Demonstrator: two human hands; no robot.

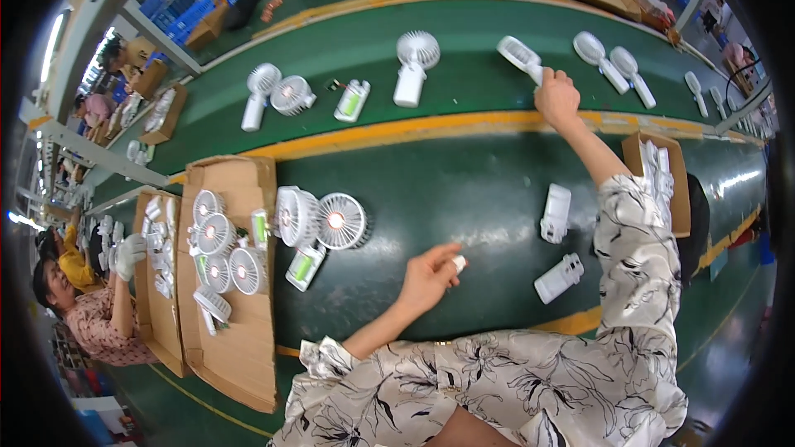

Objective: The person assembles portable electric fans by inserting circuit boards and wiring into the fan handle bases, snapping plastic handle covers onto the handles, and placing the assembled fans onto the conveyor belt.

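My right hand (557,98) reaches to the far green belt, its fingers closed around the handle of a white handheld fan (520,53). My left hand (429,278) hovers over the near green tabletop with its fingers curled. A small white bit shows at its fingertips; I cannot tell whether it is a held piece or a finger cover. Left of that hand are white round fan heads (339,222) and an opened handle with a green battery (305,266). Two white handle shells (556,213) (560,278) lie to its right.
Several handheld fans (416,58) lie along the far belt (472,33). An open cardboard box (248,364) with fan parts stands at left; a smaller box (681,190) with white parts is at right. A co-worker (103,319) with gloved hands sits at far left.
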